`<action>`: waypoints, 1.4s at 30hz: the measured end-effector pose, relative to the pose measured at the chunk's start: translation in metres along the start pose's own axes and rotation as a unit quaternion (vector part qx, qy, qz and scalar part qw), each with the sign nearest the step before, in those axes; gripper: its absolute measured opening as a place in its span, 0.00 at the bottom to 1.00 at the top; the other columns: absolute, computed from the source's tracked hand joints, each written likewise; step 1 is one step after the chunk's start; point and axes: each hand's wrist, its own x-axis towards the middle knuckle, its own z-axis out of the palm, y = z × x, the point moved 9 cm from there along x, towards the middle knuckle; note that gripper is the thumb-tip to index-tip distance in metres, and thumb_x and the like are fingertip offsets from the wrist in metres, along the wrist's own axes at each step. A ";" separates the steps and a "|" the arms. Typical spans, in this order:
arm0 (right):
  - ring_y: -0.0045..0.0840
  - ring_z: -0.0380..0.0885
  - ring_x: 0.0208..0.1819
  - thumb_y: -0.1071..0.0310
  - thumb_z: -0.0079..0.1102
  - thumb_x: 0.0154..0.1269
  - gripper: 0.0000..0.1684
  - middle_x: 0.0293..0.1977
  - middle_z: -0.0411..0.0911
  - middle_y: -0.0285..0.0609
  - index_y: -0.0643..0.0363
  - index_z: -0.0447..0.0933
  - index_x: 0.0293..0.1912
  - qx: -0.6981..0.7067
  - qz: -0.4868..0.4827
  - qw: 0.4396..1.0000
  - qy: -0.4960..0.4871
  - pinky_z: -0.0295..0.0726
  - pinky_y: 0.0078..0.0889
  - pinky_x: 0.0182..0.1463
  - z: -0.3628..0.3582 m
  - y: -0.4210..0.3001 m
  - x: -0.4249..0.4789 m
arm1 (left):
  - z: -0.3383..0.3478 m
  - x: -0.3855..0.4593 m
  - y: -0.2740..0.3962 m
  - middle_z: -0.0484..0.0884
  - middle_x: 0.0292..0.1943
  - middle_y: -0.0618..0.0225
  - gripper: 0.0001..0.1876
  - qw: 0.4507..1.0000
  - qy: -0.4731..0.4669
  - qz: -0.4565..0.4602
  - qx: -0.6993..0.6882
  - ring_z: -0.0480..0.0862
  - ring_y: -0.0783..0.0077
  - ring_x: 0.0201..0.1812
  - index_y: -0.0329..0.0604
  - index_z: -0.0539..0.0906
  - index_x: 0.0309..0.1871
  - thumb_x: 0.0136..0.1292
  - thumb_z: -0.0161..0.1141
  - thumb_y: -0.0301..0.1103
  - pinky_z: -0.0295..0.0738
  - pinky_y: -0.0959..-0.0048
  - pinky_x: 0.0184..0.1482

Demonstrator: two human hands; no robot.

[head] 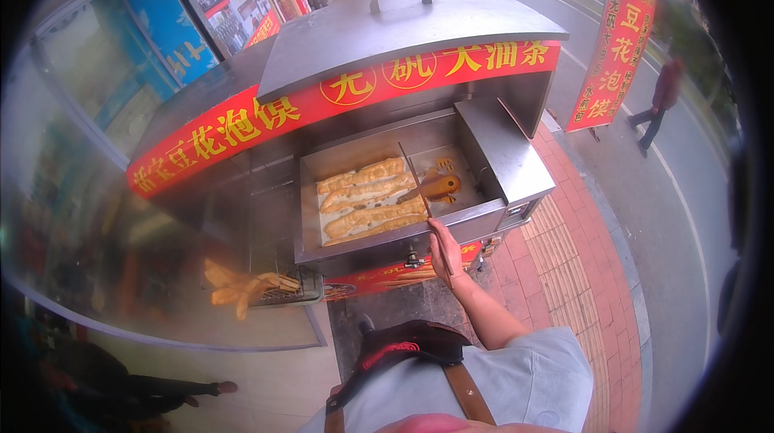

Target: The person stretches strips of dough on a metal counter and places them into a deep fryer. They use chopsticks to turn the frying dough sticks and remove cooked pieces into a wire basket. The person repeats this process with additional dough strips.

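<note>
My right hand [444, 248] grips long brown cooking chopsticks [415, 178]; I cannot tell one stick from the other. They reach across a rectangular metal deep fryer [387, 244], their tips over its far part. Several long golden fried dough sticks [375, 215] lie side by side in the fryer's left part, just left of the chopsticks. To their right, an orange-brown patch [444, 185] with a dark spot shows in the pan; what it is cannot be made out. My left hand is out of view.
A metal hood [423, 16] with a red lettered banner overhangs the fryer. At left, more fried dough sticks [236, 288] rest by a wire rack [284, 282] behind a clear panel. A metal side shelf [505, 155] adjoins the fryer. A person [662, 94] walks on the road.
</note>
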 end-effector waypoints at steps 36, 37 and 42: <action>0.26 0.79 0.29 0.75 0.48 0.74 0.20 0.53 0.77 0.49 0.57 0.69 0.63 0.006 0.004 1.000 -0.001 0.80 0.27 0.35 0.000 0.001 0.001 | -0.011 0.013 0.022 0.83 0.50 0.48 0.22 1.000 0.003 0.008 0.010 0.81 0.47 0.54 0.46 0.79 0.58 0.68 0.50 0.48 0.77 0.54 0.54; 0.26 0.79 0.29 0.75 0.48 0.74 0.20 0.53 0.77 0.49 0.57 0.69 0.63 0.005 0.003 1.000 0.000 0.80 0.27 0.35 0.000 0.001 0.001 | -0.011 0.013 0.023 0.83 0.50 0.48 0.22 1.000 0.002 0.008 0.009 0.81 0.47 0.54 0.46 0.79 0.58 0.68 0.50 0.48 0.77 0.54 0.54; 0.26 0.79 0.29 0.75 0.48 0.74 0.20 0.53 0.77 0.49 0.57 0.69 0.63 0.004 0.000 1.000 -0.001 0.80 0.27 0.35 0.000 0.000 0.001 | -0.013 0.014 0.023 0.83 0.50 0.48 0.22 1.000 0.000 0.008 0.011 0.81 0.47 0.54 0.46 0.79 0.57 0.68 0.50 0.48 0.77 0.54 0.54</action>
